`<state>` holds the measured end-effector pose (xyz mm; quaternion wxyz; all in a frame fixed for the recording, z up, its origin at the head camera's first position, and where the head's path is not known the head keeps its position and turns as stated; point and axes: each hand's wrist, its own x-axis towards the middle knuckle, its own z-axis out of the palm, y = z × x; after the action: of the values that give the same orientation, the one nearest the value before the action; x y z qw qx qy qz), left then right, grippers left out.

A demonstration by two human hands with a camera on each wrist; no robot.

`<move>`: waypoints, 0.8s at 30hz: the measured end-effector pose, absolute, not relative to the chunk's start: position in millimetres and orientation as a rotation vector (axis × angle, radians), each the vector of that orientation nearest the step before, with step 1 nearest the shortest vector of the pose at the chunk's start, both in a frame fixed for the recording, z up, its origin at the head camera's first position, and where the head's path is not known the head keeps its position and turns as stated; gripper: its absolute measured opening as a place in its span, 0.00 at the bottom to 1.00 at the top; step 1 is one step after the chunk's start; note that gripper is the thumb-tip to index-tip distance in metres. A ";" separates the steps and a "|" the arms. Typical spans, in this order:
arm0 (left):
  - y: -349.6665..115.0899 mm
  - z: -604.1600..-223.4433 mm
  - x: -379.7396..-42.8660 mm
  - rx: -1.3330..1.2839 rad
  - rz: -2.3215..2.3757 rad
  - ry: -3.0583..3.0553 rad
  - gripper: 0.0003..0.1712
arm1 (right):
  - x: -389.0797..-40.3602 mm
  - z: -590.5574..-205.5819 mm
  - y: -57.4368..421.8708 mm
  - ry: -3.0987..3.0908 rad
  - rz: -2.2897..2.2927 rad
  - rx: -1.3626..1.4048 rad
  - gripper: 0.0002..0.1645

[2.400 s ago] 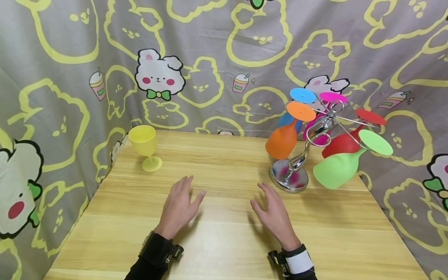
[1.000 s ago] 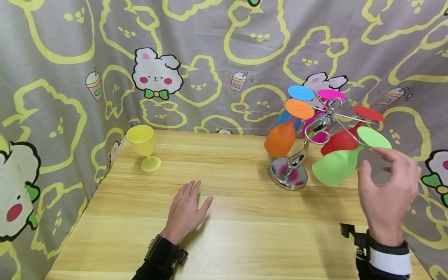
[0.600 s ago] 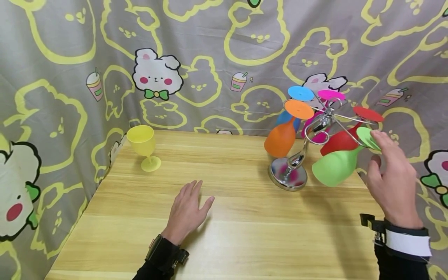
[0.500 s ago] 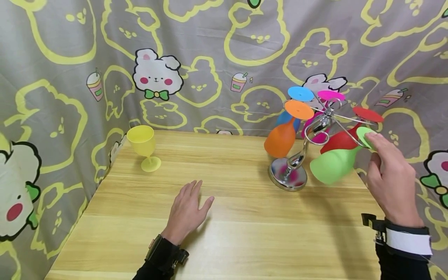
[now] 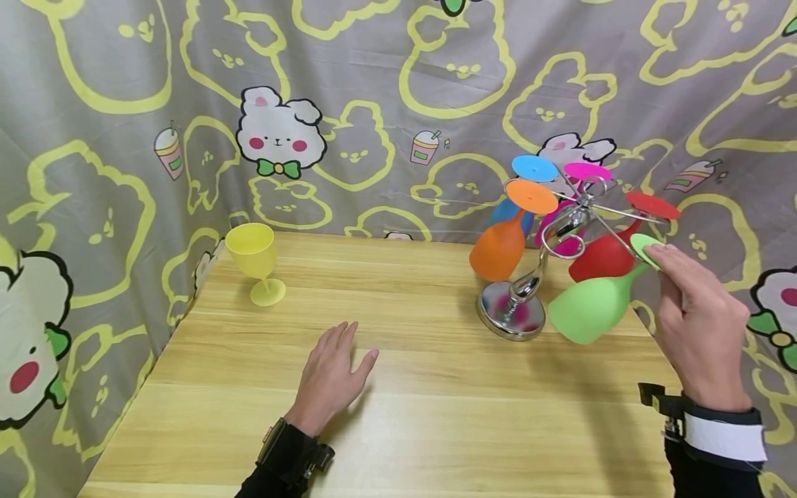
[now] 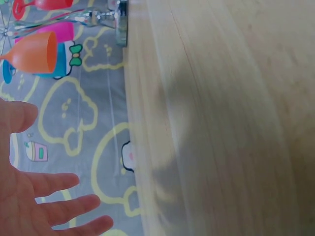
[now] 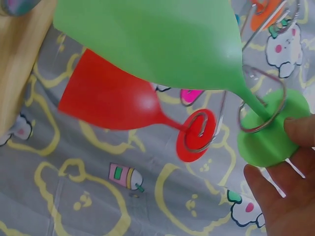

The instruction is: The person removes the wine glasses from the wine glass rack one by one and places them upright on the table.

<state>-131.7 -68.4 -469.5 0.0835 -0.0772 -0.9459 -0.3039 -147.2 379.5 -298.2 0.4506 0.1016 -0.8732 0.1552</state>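
My right hand [image 5: 703, 325] pinches the round foot of a light green plastic goblet [image 5: 588, 311] at the right side of a chrome goblet rack [image 5: 512, 315]. The goblet hangs bowl-down and tilted. In the right wrist view the rack's wire loop [image 7: 241, 115] curls around the green stem by the foot [image 7: 263, 145], where my thumb and fingers meet its edge. My left hand [image 5: 330, 377] hovers low over the middle of the table with fingers spread, holding nothing. A yellow goblet [image 5: 252, 252] stands upright at the back left.
Orange [image 5: 498, 252], blue [image 5: 534, 168], pink [image 5: 588, 171] and red [image 5: 600, 256] goblets hang upside down on the rack's other arms. A patterned grey curtain [image 5: 367, 69] surrounds the wooden table [image 5: 398, 443] behind and at both sides.
My right hand has come from the table's middle up to the green goblet and taken hold of its foot. The green goblet has shifted slightly. My left hand moved a little right.
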 end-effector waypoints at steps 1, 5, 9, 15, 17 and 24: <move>-68.3 -469.5 -131.7 -0.229 -0.909 -2.825 0.42 | -146.7 -297.5 378.0 -2.156 0.385 0.257 0.21; -68.0 -469.4 -131.6 -0.223 -0.913 -2.831 0.42 | -147.6 -292.5 371.2 -2.154 0.387 0.286 0.20; -68.1 -468.4 -130.9 -0.220 -0.913 -2.836 0.42 | -153.4 -284.0 367.2 -2.170 0.400 0.304 0.20; -67.5 -468.8 -130.3 -0.227 -0.918 -2.823 0.42 | -165.1 -270.5 366.2 -2.205 0.429 0.296 0.21; -66.8 -469.2 -130.1 -0.224 -0.921 -2.825 0.42 | -170.6 -268.1 369.1 -2.221 0.427 0.279 0.21; -65.7 -469.1 -130.2 -0.212 -0.911 -2.837 0.43 | -186.7 -266.0 382.1 -2.226 0.492 0.151 0.20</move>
<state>-130.2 -65.7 -469.1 0.0769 -0.0709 -0.9469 -0.3041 -186.7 382.1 -266.0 0.4153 0.0600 -0.8863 0.1959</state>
